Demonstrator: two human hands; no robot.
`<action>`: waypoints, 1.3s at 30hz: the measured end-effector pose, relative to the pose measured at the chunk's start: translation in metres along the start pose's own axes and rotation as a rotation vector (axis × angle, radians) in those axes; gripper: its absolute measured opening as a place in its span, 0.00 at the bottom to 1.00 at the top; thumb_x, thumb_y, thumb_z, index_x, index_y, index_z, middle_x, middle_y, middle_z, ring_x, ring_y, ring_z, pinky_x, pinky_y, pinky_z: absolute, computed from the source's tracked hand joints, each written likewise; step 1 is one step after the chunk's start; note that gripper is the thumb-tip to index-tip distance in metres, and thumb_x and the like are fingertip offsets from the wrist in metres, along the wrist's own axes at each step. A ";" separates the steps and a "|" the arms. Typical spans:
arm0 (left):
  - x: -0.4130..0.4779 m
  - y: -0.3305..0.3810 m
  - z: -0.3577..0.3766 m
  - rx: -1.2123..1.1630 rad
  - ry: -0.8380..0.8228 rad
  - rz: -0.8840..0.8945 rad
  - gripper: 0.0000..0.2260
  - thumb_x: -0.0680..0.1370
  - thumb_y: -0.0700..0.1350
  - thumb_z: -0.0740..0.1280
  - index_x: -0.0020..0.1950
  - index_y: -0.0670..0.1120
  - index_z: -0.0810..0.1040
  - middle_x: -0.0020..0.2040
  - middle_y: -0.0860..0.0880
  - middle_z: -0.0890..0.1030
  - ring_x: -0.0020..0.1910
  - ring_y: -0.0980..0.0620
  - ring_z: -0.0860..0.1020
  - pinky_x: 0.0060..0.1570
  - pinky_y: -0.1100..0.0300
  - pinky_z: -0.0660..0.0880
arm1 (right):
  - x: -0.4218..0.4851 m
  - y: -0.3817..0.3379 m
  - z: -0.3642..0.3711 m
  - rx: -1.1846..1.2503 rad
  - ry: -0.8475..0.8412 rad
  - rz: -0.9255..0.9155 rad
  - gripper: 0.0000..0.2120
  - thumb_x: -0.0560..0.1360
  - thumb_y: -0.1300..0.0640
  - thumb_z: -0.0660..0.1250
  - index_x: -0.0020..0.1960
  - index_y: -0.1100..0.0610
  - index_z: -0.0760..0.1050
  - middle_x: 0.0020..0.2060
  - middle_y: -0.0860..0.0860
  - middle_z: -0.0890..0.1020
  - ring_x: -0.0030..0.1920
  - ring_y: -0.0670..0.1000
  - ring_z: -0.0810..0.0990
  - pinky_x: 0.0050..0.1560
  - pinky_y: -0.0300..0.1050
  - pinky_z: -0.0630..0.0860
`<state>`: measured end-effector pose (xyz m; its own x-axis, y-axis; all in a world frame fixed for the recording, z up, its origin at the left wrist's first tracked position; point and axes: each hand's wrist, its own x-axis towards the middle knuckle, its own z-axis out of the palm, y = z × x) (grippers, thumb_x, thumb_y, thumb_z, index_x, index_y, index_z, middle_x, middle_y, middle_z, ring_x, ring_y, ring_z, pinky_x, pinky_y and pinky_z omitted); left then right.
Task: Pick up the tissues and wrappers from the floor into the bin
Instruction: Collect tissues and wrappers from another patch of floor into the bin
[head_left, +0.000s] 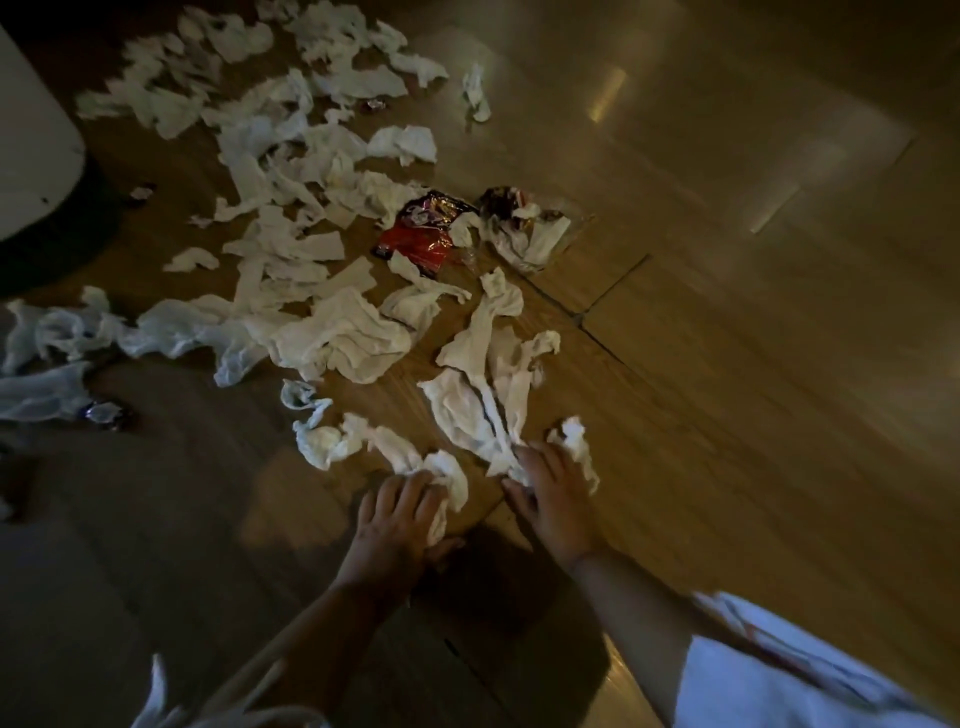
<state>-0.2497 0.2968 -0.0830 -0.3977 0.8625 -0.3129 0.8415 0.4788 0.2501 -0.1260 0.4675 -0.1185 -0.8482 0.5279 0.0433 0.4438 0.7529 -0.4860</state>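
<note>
Several crumpled white tissues (332, 332) lie scattered over the wooden floor (727, 364), from the top left down to my hands. A red snack wrapper (421, 234) and a dark wrapper (504, 205) lie in the middle. My left hand (395, 525) grips a crumpled tissue (449, 475) at floor level. My right hand (553, 499) lies on the near end of a long twisted tissue (483, 410), fingers curling over it, with a small tissue wad (576, 441) at its fingertips. The bin is partly seen as a white rounded body (31, 145) at the left edge.
Thin plastic bags (57, 332) lie at the left edge, with a small shiny wrapper (106, 413) beside them. A lone tissue (475, 93) sits apart at the top. The right half of the floor is bare wood. White sleeves (779, 675) show at the bottom.
</note>
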 end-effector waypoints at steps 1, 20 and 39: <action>-0.004 -0.002 0.004 -0.045 0.021 0.006 0.24 0.66 0.62 0.64 0.57 0.51 0.71 0.54 0.48 0.79 0.51 0.46 0.81 0.45 0.47 0.79 | -0.001 0.005 0.002 0.001 0.077 -0.016 0.18 0.75 0.48 0.58 0.60 0.56 0.73 0.56 0.57 0.79 0.57 0.54 0.75 0.55 0.51 0.77; 0.016 -0.071 -0.039 -0.476 0.205 -0.547 0.20 0.79 0.51 0.60 0.70 0.51 0.63 0.72 0.46 0.58 0.69 0.41 0.63 0.63 0.43 0.70 | 0.125 -0.020 -0.006 -0.061 -0.162 0.182 0.18 0.74 0.54 0.65 0.62 0.61 0.71 0.62 0.59 0.73 0.61 0.59 0.72 0.57 0.49 0.71; -0.001 -0.050 -0.032 -0.475 0.181 -0.553 0.18 0.78 0.56 0.59 0.64 0.49 0.71 0.67 0.49 0.68 0.68 0.43 0.62 0.64 0.48 0.66 | 0.004 -0.005 0.001 -0.273 0.068 0.040 0.22 0.71 0.38 0.57 0.57 0.49 0.74 0.57 0.53 0.76 0.56 0.57 0.72 0.47 0.49 0.73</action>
<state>-0.3029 0.2777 -0.0653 -0.8049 0.4697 -0.3627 0.2695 0.8338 0.4817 -0.1320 0.4659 -0.1166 -0.8113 0.5773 0.0919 0.5455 0.8042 -0.2361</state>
